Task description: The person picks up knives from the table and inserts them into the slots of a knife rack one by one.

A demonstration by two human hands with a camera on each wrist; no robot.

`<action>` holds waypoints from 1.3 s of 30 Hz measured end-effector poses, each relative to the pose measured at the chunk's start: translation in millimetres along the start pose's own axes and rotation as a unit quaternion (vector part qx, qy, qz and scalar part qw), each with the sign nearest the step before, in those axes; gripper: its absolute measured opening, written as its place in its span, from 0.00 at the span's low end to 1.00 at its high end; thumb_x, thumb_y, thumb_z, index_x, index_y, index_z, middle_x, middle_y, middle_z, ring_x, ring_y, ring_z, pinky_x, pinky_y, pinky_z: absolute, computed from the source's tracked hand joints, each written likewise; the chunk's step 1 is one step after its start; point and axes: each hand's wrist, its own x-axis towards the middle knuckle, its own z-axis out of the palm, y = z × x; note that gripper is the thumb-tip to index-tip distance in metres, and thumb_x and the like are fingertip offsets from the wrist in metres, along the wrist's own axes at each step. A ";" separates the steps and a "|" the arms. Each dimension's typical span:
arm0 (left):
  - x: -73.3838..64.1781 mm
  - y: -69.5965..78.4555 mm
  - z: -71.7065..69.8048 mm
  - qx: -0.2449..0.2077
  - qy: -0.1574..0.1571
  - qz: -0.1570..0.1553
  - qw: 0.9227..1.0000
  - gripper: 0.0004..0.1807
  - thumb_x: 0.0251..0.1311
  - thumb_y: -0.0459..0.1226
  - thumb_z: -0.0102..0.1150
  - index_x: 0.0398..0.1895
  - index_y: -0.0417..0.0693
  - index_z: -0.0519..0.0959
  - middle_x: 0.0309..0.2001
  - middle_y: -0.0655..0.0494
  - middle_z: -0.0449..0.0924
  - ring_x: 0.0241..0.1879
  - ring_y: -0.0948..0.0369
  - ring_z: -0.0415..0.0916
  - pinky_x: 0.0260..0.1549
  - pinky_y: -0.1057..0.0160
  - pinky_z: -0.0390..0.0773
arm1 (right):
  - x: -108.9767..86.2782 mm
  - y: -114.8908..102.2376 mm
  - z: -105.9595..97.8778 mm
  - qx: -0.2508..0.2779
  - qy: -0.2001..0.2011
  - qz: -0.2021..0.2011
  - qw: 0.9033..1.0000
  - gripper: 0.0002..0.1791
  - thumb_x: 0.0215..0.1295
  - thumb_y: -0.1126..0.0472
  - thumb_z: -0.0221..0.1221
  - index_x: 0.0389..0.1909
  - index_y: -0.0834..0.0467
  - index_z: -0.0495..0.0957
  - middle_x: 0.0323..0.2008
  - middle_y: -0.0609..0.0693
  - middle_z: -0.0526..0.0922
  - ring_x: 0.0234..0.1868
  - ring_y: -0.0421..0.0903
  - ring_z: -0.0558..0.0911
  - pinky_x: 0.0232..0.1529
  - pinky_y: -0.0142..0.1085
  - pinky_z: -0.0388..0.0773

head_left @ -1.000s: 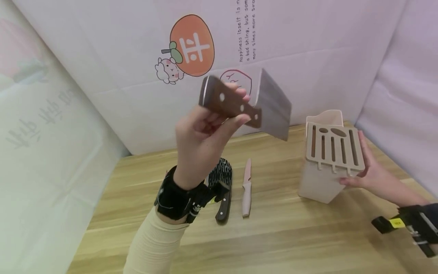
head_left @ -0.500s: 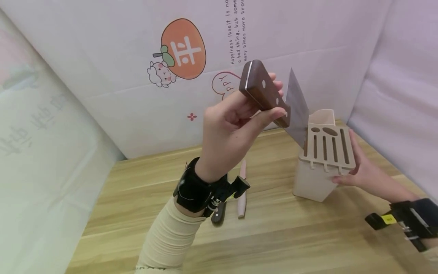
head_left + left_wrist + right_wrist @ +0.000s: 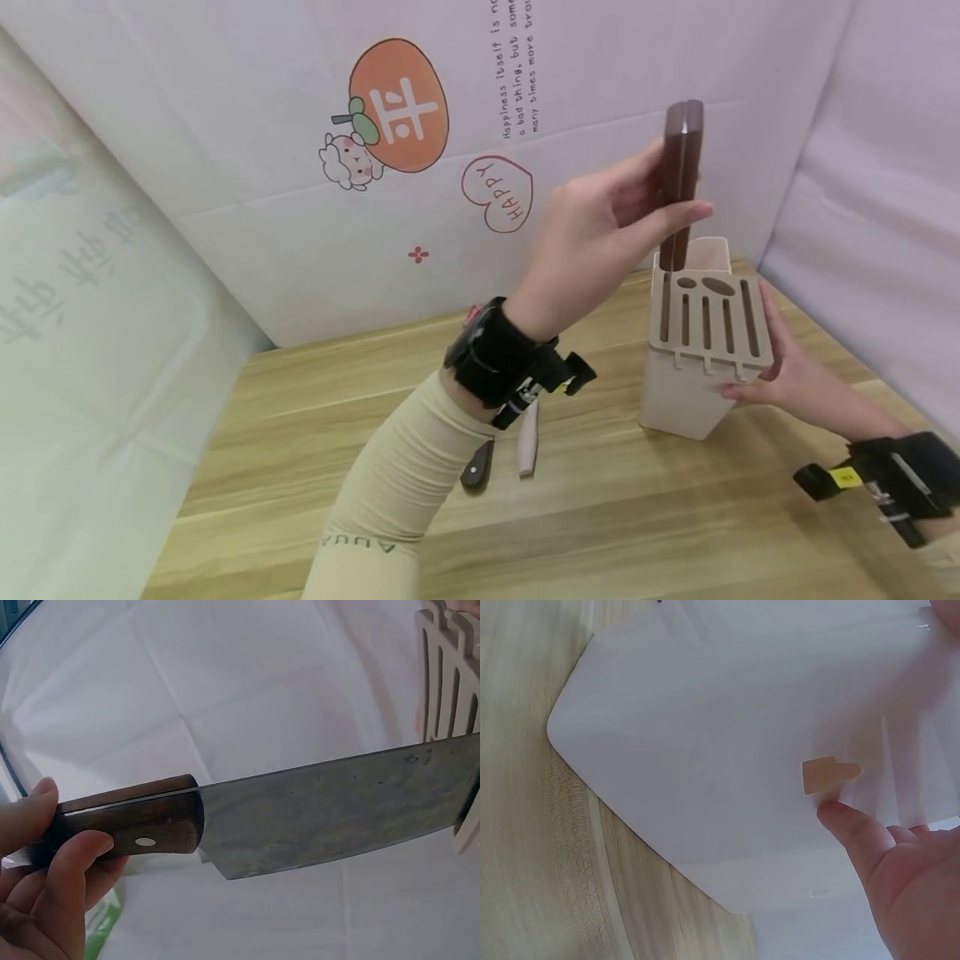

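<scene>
My left hand (image 3: 600,233) holds a cleaver (image 3: 337,810) by its riveted dark wooden handle (image 3: 681,192), thumb and fingers on opposite sides. The handle points up in the head view, above the leftmost long slot of a white knife block (image 3: 678,396) with a beige slotted top. In the left wrist view, the blade's far end reaches the slotted top (image 3: 444,682). My right hand (image 3: 802,383) grips the block's right side, its thumb on the front face. The right wrist view shows that thumb (image 3: 855,829) just below a small cutout in the white wall.
A pale-handled knife (image 3: 527,446) and a black-handled knife (image 3: 477,468) lie on the wooden table (image 3: 600,533), partly hidden by my left forearm. A printed white cloth (image 3: 285,258) stands behind the table.
My left hand has carried the cleaver rightward to the knife block and turned its handle upright, with the blade now lined up at the left slot. My right hand keeps its grip on the block.
</scene>
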 end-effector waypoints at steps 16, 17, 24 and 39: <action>-14.4 -95.1 49.5 -0.015 -0.036 -0.111 0.993 0.25 0.56 0.32 0.68 0.58 0.40 0.76 0.51 0.48 0.82 0.40 0.76 0.78 0.37 0.78 0.79 | -4.9 2.9 0.2 0.003 0.003 -0.011 1.000 0.75 0.40 0.90 0.61 0.75 0.39 0.25 0.71 0.46 0.49 0.54 0.34 0.73 0.32 0.40 0.85; -16.5 -97.0 50.9 -0.019 -0.034 -0.112 0.993 0.25 0.56 0.31 0.68 0.58 0.39 0.76 0.50 0.48 0.82 0.40 0.77 0.78 0.37 0.78 0.79 | -4.6 3.3 0.4 0.007 0.000 -0.013 1.000 0.75 0.40 0.90 0.61 0.75 0.39 0.25 0.71 0.45 0.50 0.54 0.34 0.73 0.32 0.40 0.85; -21.5 -103.4 50.7 -0.018 -0.012 -0.125 0.992 0.25 0.54 0.33 0.70 0.57 0.41 0.77 0.48 0.52 0.83 0.38 0.76 0.78 0.36 0.78 0.80 | -0.2 5.0 1.9 0.035 -0.003 -0.039 0.999 0.75 0.37 0.92 0.60 0.76 0.42 0.26 0.69 0.41 0.54 0.55 0.35 0.74 0.35 0.37 0.85; -52.4 -125.6 23.5 0.163 -0.094 -0.081 0.979 0.31 0.59 0.47 0.67 0.65 0.52 0.71 0.60 0.61 0.75 0.52 0.76 0.72 0.47 0.79 0.74 | -2.5 4.4 5.4 0.060 0.003 -0.051 0.997 0.74 0.36 0.94 0.55 0.76 0.44 0.26 0.70 0.42 0.53 0.54 0.33 0.74 0.41 0.28 0.82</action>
